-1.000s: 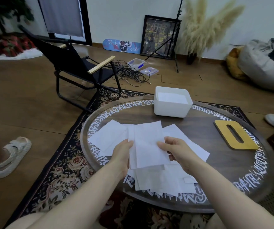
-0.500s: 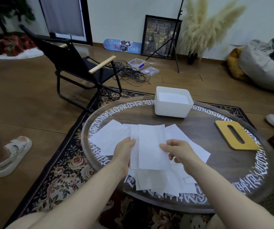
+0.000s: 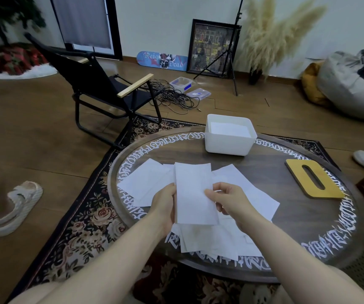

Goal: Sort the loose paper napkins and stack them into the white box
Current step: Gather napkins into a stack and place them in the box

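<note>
A folded white napkin is held upright over the round table. My left hand grips its left edge and my right hand pinches its right edge. Under and around it lie several loose white napkins, spread across the near half of the table. The white box stands at the far side of the table, beyond my hands, with white napkins lying flat inside it.
A yellow slotted lid lies on the table to the right. A black folding chair stands on the floor at the far left, cables behind it. A sandal lies on the floor at left. A patterned rug lies under the table.
The napkin between my hands has become narrower, folded in from a wider sheet. Both hands stayed in about the same place over the pile.
</note>
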